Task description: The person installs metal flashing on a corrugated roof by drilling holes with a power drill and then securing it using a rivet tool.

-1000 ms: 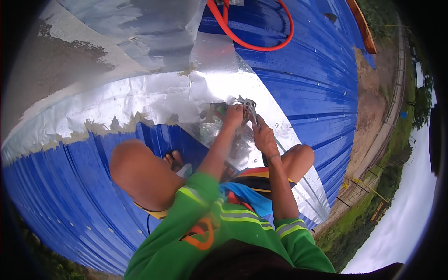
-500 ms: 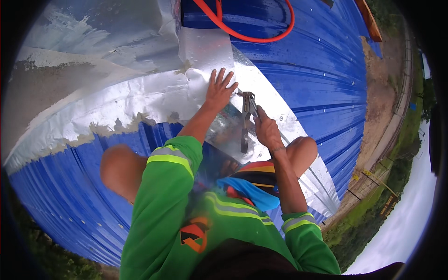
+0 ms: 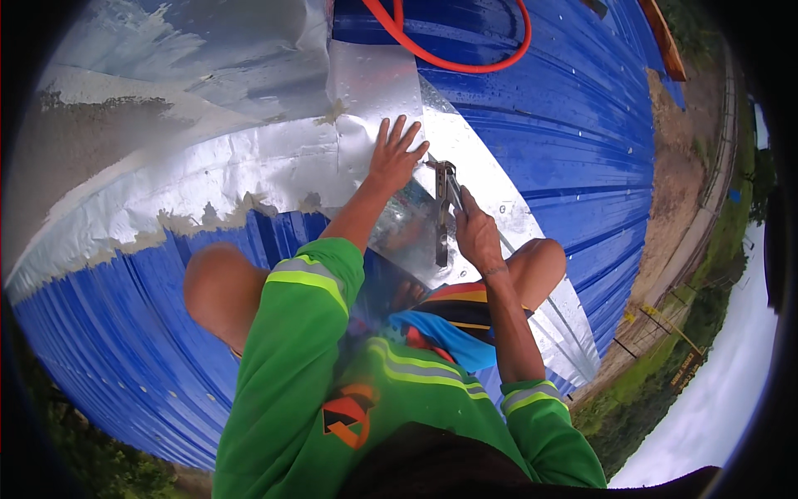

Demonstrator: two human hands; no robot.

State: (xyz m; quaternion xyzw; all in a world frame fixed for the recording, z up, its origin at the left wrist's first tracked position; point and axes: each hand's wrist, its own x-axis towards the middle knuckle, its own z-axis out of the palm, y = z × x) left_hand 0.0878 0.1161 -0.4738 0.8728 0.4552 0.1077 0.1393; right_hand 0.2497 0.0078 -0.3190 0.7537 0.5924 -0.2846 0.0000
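My left hand [image 3: 396, 158] lies with fingers spread on a shiny metal flashing sheet [image 3: 374, 75], near the sheet's right edge. Just to its right, my right hand [image 3: 478, 236] is closed round one handle of what looks like a hand riveter [image 3: 443, 212]. The tool's head is at the top, close to my left fingertips, with its small nose pointing left. Its other, darker handle hangs apart from the gripped one, over the metal. Whether the nose touches the sheet I cannot tell.
Blue ribbed roofing [image 3: 573, 166] slopes off to the right, and more lies at lower left. An orange hose [image 3: 465, 70] loops across the top. Grey sealant [image 3: 158, 237] edges the flashing on the left. Beyond the roof's right edge, bare ground [image 3: 665, 183] lies below.
The view has shifted slightly. My left hand stays spread on the metal, and my right hand keeps its grip on the tool, with hardly any movement.
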